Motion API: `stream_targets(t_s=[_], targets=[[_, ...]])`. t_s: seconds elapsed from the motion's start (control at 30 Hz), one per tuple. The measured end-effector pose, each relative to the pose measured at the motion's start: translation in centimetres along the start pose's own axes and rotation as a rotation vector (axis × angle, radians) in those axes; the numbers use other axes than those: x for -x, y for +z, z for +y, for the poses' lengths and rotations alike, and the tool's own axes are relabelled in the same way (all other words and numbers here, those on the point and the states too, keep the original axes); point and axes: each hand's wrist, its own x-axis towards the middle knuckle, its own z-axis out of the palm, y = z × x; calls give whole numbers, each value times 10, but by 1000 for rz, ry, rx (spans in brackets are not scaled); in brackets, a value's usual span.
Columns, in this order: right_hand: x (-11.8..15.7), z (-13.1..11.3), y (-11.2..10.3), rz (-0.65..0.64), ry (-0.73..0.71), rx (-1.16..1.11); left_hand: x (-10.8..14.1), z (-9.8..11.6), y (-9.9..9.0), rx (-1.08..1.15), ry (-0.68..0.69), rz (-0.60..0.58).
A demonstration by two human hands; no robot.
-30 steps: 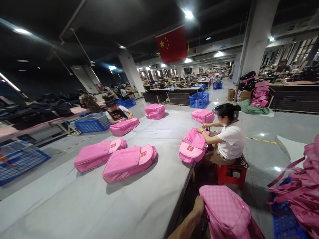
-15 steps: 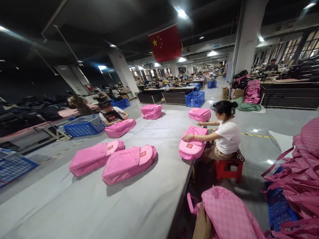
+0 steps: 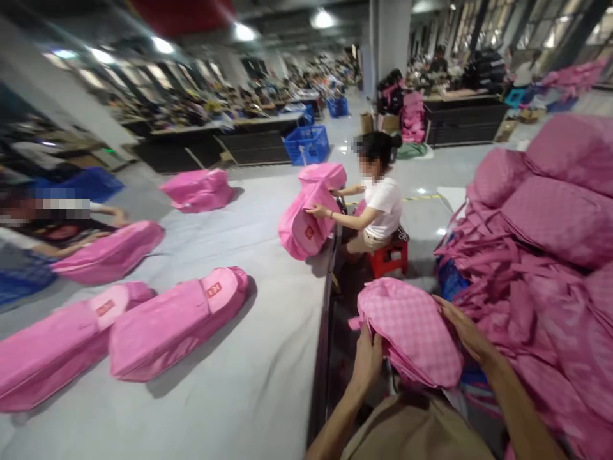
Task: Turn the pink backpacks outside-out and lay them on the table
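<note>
A pink checked backpack [image 3: 412,329] is held between my two hands above my lap, beside the table's edge. My left hand [image 3: 368,359] grips its left side near a short strap. Against its right edge lies my right hand [image 3: 465,329], fingers along the fabric and the underside of the grip hidden. On the table to my left rest two plumper pink backpacks [image 3: 177,326] with red labels, lying flat side by side.
The pale table [image 3: 268,383] runs along my left. A co-worker [image 3: 378,204] on a red stool [image 3: 391,257] handles a pink backpack [image 3: 306,220]. Another person [image 3: 52,223] works across the table. At right, a heap of pink backpacks [image 3: 550,268] rises over a blue crate.
The view has turned right and down. My right hand has come into view on the backpack's right edge, and the backpack sits nearer my lap. The seated co-worker has tilted up their backpack.
</note>
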Motion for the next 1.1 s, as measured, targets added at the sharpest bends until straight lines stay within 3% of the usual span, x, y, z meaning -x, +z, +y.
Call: stream_targets(t_s=[0.13,0.27,0.4,0.53,0.63,0.8,0.9,1.0,1.1], targets=[[11,31,32,-66,56,100,8,-35,1,-87,-1,-56],[12,57,61,37,57,139,5,-59,5,-101,29,-25],[18,52,67,122,136,238,-1,-50,5,-138,60,14],[16,41,75,224,151,263,-8,-39,5,-226,43,-23],[7,48,80,276,176,336,-16,-42,10,-252,16,-58],[-1,69,77,247,166,481,-14,-58,18,-134,12,-47],[3,73,79,280,127,485,1,-63,22,90,-200,-42],[3,63,77,305,178,527,15,-59,34,297,-489,-142],[-4,31,64,258,214,464,17,-39,44,411,-526,-125]])
